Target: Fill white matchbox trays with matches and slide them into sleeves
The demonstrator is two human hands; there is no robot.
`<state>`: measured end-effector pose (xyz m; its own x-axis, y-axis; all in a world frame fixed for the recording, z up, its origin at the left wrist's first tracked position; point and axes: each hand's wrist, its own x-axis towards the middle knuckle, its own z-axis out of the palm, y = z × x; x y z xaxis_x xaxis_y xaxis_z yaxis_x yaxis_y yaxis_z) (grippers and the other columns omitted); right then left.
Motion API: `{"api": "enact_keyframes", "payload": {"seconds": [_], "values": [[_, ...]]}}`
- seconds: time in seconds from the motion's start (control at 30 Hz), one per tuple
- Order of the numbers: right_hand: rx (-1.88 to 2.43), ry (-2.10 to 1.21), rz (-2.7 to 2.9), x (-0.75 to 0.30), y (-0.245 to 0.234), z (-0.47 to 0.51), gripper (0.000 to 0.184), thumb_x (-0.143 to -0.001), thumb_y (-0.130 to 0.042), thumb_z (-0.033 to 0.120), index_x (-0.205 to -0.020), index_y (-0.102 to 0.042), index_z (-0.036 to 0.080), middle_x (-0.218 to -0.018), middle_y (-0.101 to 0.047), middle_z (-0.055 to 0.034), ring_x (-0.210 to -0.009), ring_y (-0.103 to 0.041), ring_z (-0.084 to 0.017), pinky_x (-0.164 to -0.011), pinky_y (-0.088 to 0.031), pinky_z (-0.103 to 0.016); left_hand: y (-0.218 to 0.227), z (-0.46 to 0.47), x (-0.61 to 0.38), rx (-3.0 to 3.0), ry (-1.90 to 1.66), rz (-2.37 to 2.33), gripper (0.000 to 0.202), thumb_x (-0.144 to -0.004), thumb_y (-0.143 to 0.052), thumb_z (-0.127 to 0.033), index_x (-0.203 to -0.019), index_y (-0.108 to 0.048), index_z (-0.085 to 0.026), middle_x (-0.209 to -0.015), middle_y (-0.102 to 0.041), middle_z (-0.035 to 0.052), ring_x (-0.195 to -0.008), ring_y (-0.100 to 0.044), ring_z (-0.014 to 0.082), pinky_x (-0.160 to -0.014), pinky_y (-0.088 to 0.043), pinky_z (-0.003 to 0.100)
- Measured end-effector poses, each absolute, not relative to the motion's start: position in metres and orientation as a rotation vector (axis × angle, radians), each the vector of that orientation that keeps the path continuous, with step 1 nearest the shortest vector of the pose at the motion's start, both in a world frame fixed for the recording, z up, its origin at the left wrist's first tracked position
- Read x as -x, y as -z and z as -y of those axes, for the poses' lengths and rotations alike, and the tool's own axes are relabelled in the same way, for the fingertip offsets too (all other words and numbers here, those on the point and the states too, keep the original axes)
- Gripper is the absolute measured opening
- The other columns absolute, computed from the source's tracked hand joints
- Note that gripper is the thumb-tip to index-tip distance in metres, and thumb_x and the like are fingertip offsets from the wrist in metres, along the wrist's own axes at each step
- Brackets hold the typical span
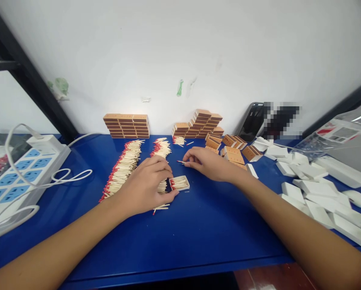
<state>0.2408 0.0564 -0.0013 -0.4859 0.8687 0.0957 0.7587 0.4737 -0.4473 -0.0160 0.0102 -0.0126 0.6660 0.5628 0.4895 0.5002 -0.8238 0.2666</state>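
Note:
My left hand [148, 183] is curved over the left end of a small matchbox tray [187, 183], thumb at its near side and fingers at its far side. Red-tipped matches [179, 184] lie inside the tray. Between finger and thumb, my right hand [203, 163] pinches a match [179, 161] above the blue table, just beyond the tray. A long row of matches [123, 169] stretches along the left of my left hand, which partly hides a second row [160, 148]. A few loose matches [160, 208] lie below my left thumb.
Brown matchboxes [126, 125] are stacked against the wall, with a stepped stack [198, 123] farther right. Loose matchboxes [233, 155] lie near my right wrist. White trays [316, 189] are heaped at right. A phone [251, 121] leans on the wall; a power strip [23, 169] with cables sits left.

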Motion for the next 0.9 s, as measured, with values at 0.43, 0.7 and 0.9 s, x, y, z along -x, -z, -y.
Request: {"api": "enact_keyframes", "payload": {"seconds": [0.43, 0.7, 0.9], "values": [[1.271, -0.396, 2.381, -0.229, 0.005, -0.061, 0.01, -0.099, -0.067, 0.02, -0.092, -0.074, 0.019, -0.086, -0.067, -0.0038, -0.079, -0.058, -0.017, -0.074, -0.041, -0.03, 0.012, -0.01, 0.016, -2.772, -0.857, -0.894, 0.019, -0.087, -0.082, -0.034, -0.096, -0.075, -0.02, -0.104, -0.076, 0.0063, -0.113, -0.064, 0.0275, -0.103, -0.056, 0.046], [1.309, -0.36, 2.449, -0.244, -0.008, -0.058, 0.008, -0.094, -0.072, 0.025, -0.089, -0.072, 0.019, -0.093, -0.067, -0.005, -0.082, -0.059, -0.018, -0.072, -0.041, -0.03, 0.01, -0.01, 0.016, -2.756, -0.839, -0.905, 0.017, -0.086, -0.082, -0.034, -0.095, -0.075, -0.021, -0.104, -0.076, 0.0062, -0.114, -0.064, 0.0282, -0.102, -0.056, 0.048], [1.393, -0.45, 2.557, -0.246, -0.006, -0.055, 0.016, -0.101, -0.063, 0.028, -0.089, -0.069, 0.019, -0.097, -0.067, -0.0075, -0.085, -0.06, -0.02, -0.075, -0.043, -0.032, 0.01, -0.009, 0.016, -2.755, -0.83, -0.927, 0.015, -0.087, -0.081, -0.033, -0.094, -0.075, -0.021, -0.104, -0.076, 0.0069, -0.114, -0.064, 0.029, -0.102, -0.056, 0.048]]}}
